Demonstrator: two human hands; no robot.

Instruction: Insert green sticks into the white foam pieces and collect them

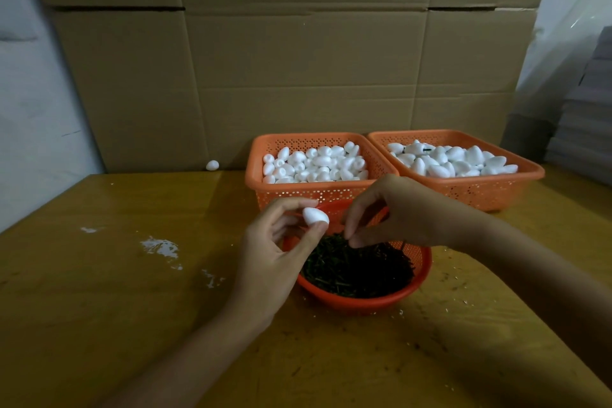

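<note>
A person's left hand held a single white foam piece between thumb and fingertips above the near edge of a round orange bowl heaped with green sticks, at a yellow worktop. The right hand reached in from the other side, its fingertips drawn together in a narrow pinch at the top of the stick pile; whether a stick lay between them could not be made out. Just behind the bowl stood two rectangular orange baskets side by side, the left basket filled with plain foam pieces and the right basket holding more white pieces, at least one showing a dark stick end. A stray foam piece lay at the far edge of the worktop against a wall of flattened cardboard, and white flecks dotted the surface to the left of the hands.
</note>
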